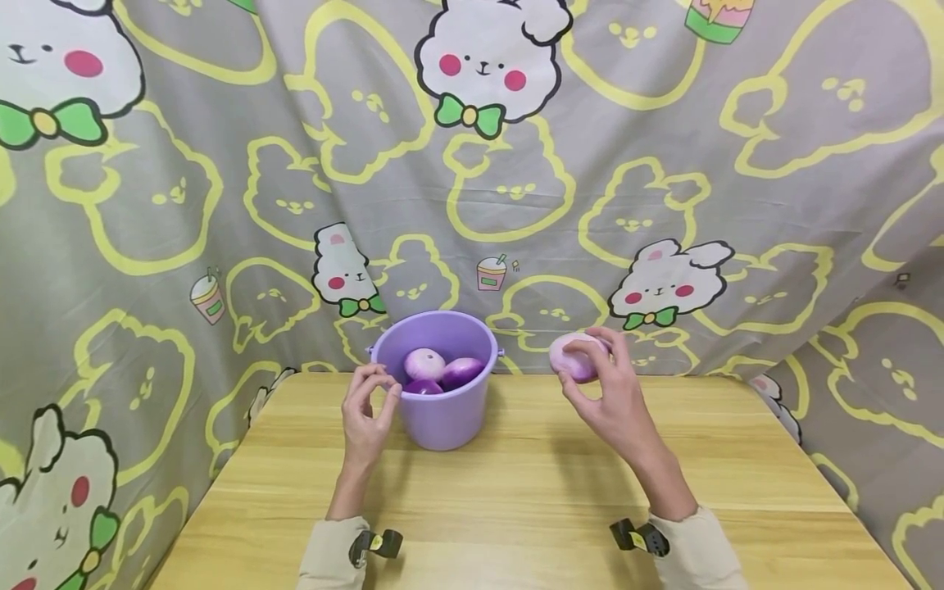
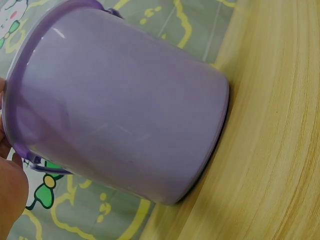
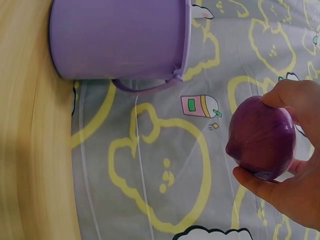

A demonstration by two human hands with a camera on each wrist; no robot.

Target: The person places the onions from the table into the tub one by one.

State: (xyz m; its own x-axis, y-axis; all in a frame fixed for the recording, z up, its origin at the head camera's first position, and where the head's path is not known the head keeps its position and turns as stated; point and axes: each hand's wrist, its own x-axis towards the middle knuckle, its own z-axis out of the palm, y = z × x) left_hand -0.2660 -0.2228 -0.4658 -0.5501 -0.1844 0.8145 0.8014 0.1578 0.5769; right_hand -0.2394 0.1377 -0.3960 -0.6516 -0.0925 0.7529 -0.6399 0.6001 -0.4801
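Observation:
A purple bucket [image 1: 444, 419] stands upright toward the back left of the table, with red onions [image 1: 424, 365] inside it. At the left side of its rim is my left hand [image 1: 366, 414], fingers curled and thumb against the edge; only part of this hand shows in the left wrist view, beside the bucket [image 2: 120, 105]. My right hand [image 1: 610, 393] holds another red onion [image 1: 571, 357] in the air, right of the bucket. Seen in the right wrist view, fingers and thumb grip this onion [image 3: 262, 137] from opposite sides, its pointed end exposed.
The wooden table [image 1: 516, 508] lies under both hands. Close behind the bucket hangs a grey curtain [image 1: 531, 205] with cartoon prints. A handle [image 3: 145, 89] hangs at the bucket's side. Each wrist wears a small black camera.

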